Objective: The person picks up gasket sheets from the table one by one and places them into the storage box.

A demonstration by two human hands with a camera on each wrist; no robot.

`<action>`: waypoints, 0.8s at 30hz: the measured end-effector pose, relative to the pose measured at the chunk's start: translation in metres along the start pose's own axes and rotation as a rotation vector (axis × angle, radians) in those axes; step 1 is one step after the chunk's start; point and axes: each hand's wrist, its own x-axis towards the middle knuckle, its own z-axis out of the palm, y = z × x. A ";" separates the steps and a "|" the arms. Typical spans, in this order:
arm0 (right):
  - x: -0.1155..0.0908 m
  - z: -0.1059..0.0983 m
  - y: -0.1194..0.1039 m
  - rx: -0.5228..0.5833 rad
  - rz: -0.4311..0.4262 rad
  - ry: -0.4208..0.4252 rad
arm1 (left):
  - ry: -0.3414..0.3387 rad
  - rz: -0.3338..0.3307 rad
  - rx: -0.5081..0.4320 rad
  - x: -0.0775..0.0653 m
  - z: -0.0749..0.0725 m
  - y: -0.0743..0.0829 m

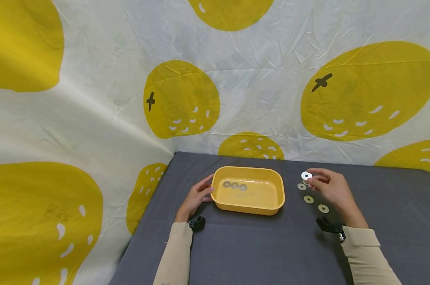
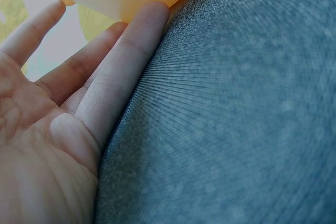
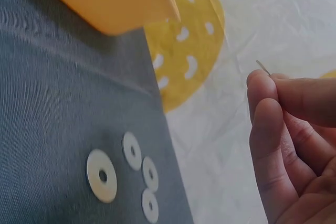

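A yellow rectangular tub point(image 1: 248, 209) stands on the dark cloth, with three washers point(image 1: 234, 185) lying in a row inside it. My left hand point(image 1: 195, 200) rests against the tub's left end. In the left wrist view its fingers point(image 2: 118, 72) reach out fairly straight, tips at the yellow wall. To the right of the tub, my right hand point(image 1: 333, 189) is raised and pinches a bright flat washer point(image 1: 305, 175) between thumb and fingertips. That washer shows edge-on in the right wrist view. Several loose washers point(image 3: 101, 176) lie on the cloth below this hand.
The table point(image 1: 236, 253) has a dark grey cloth over it. A white curtain point(image 1: 257, 95) printed with big yellow fruit hangs behind the table and along its left side. Dark straps circle both wrists.
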 end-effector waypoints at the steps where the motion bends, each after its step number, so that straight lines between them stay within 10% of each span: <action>1: -0.001 0.002 -0.003 -0.003 -0.001 -0.001 | 0.000 0.001 0.000 0.000 0.000 0.000; 24: -0.011 0.075 -0.046 0.025 -0.085 -0.131 | -0.014 0.001 -0.020 0.001 -0.001 -0.002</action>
